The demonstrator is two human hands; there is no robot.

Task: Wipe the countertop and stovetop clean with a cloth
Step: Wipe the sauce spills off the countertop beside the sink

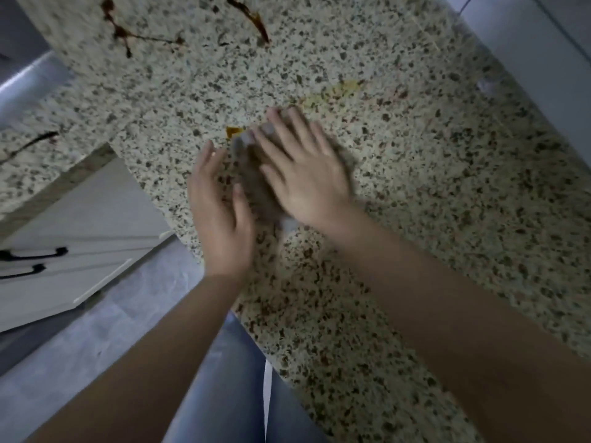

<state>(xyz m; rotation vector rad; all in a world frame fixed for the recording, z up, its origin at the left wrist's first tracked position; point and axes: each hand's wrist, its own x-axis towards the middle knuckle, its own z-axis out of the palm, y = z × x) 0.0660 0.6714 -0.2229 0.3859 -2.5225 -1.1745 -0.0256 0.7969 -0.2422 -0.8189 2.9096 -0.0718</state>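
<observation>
Lying blurred, grey-brown and crumpled, the cloth [256, 183] sits under flat hands.

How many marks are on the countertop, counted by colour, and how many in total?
Dark brown streaks: 3, one at the far left, one at the far middle, one on the left section.
Yellow smears: 1, just past the right hand.
Orange spots: 1, at the edge of the cloth.
Total: 5
</observation>
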